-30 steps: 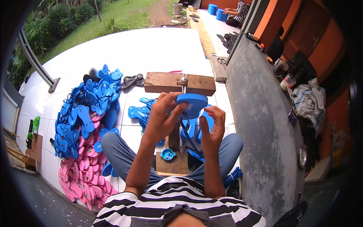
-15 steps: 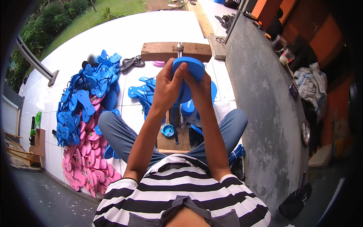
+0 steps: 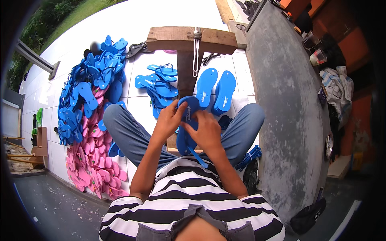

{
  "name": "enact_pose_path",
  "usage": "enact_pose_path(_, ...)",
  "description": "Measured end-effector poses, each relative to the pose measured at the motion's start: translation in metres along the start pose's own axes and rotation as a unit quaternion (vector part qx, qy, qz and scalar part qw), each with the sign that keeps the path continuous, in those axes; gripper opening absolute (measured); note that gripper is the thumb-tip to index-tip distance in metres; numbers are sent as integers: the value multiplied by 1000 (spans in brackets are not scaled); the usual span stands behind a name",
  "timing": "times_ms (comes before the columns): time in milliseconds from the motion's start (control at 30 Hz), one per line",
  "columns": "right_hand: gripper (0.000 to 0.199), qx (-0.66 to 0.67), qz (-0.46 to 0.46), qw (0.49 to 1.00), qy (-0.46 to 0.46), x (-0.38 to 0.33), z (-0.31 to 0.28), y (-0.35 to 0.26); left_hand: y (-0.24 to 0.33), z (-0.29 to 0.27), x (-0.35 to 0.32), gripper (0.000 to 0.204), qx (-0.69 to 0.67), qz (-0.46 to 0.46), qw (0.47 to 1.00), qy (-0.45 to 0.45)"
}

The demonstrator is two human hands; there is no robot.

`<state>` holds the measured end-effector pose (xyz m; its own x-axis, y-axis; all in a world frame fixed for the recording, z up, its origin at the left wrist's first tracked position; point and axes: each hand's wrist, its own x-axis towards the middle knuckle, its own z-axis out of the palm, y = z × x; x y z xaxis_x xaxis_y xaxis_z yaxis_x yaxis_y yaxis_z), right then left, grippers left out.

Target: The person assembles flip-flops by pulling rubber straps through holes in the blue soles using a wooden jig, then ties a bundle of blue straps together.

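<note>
A blue flip-flop sole (image 3: 188, 112) is held in front of my lap, above a wooden T-shaped jig (image 3: 189, 44). My left hand (image 3: 169, 120) grips the sole's left edge. Fingers of my right hand (image 3: 205, 130) press on its middle, and a blue strap (image 3: 198, 157) hangs below that hand. Two stacks of bare blue soles (image 3: 219, 90) stand just right of the jig's post. Finished blue flip-flops (image 3: 159, 84) lie left of the post.
A big heap of blue flip-flops (image 3: 86, 90) and pink ones (image 3: 90, 160) covers the white tiled floor at left. A grey concrete wall top (image 3: 289, 100) runs along the right, with cups and cloth beyond. A bundle of blue straps (image 3: 248, 156) lies by my right knee.
Both hands have brought the blue sole down from up near the jig's crossbar to my lap. The view has tilted downward, showing the stacks behind.
</note>
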<state>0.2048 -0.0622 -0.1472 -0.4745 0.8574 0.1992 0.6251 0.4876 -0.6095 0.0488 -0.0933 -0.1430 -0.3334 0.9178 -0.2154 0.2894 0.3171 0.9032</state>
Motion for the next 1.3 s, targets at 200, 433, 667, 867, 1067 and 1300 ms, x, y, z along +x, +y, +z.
enact_pose_path(200,26,-44,-76,993,-84,-10,60,24,-38,4,20,44,201,77,976,38)
enact_pose_path(433,23,321,63,899,-292,-36,25,24,-53,-14,17,36,142,141,972,127)
enact_pose_path(667,32,248,3,967,61,2,-26,2,-6,-30,4,26,-124,253,959,-16)
enact_pose_path(867,36,180,-189,952,159,38,-52,-8,46,-22,5,42,-126,511,850,12)
enact_pose_path(1067,26,227,-191,926,236,61,-57,-21,73,-34,29,45,-144,563,813,34)
enact_pose_path(1300,24,211,-187,926,250,66,-53,-25,84,-39,36,45,-138,545,826,41)
